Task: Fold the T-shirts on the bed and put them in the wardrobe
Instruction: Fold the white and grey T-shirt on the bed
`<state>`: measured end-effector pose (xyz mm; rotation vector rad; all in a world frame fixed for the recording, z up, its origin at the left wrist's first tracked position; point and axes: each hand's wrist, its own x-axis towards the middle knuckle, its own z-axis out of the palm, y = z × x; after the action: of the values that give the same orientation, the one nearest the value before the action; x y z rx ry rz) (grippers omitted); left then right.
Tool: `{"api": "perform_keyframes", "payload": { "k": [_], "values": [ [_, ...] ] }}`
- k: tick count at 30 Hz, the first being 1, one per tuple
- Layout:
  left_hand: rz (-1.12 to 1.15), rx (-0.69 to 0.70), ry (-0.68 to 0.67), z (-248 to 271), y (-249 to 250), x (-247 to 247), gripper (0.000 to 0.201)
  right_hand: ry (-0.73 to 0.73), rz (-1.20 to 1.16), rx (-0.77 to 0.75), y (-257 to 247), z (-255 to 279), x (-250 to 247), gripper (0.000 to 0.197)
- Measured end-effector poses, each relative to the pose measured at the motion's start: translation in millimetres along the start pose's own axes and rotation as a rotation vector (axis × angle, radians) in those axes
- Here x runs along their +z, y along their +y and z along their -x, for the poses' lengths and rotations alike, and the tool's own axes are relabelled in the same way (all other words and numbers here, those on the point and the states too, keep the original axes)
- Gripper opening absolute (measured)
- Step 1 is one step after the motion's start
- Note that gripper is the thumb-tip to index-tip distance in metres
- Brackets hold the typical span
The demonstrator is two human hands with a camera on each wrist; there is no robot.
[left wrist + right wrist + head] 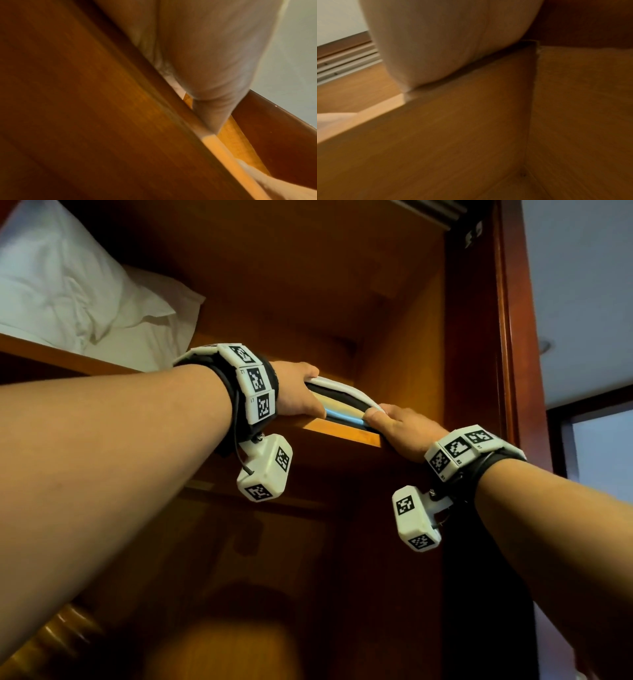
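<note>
A stack of folded T-shirts (346, 402), with white, black, cream and light blue layers, lies at the front edge of a high wardrobe shelf (342, 434). My left hand (308, 392) grips the stack's left end, thumb over the top. The right end is held by my right hand (381, 416), thumb against the layers. The fingers of both hands are hidden behind the stack. The wrist views are blurred. They show only the heel of the left palm (205, 54) and of the right palm (445, 40) against the shelf's front edge.
A white pillow (78, 299) fills the left of the same shelf. The wardrobe's side wall (411, 344) and door frame (507, 354) stand close on the right, with a metal track (435, 210) overhead. Below the shelf the wardrobe is dark.
</note>
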<state>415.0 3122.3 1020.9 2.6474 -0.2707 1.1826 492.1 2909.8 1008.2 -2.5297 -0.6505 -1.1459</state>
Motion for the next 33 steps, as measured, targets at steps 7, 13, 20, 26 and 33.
{"api": "perform_keyframes", "payload": {
  "k": [7,13,20,26,33],
  "values": [
    [0.140,0.024,-0.005,3,-1,-3,0.040,0.028,-0.023,-0.071,-5,16,-2,0.062],
    [0.184,0.006,0.010,5,-2,-7,0.045,0.059,-0.053,-0.093,-9,29,-2,0.056],
    [0.154,-0.012,0.048,0,-3,-6,0.063,0.053,-0.014,-0.124,-8,45,-4,0.065],
    [0.196,-0.034,0.215,1,-7,-1,0.078,0.002,-0.036,-0.131,-2,71,-15,0.067],
    [0.655,0.051,0.491,54,53,23,0.048,0.031,-0.310,-0.105,5,133,-38,0.057]
  ]
}}
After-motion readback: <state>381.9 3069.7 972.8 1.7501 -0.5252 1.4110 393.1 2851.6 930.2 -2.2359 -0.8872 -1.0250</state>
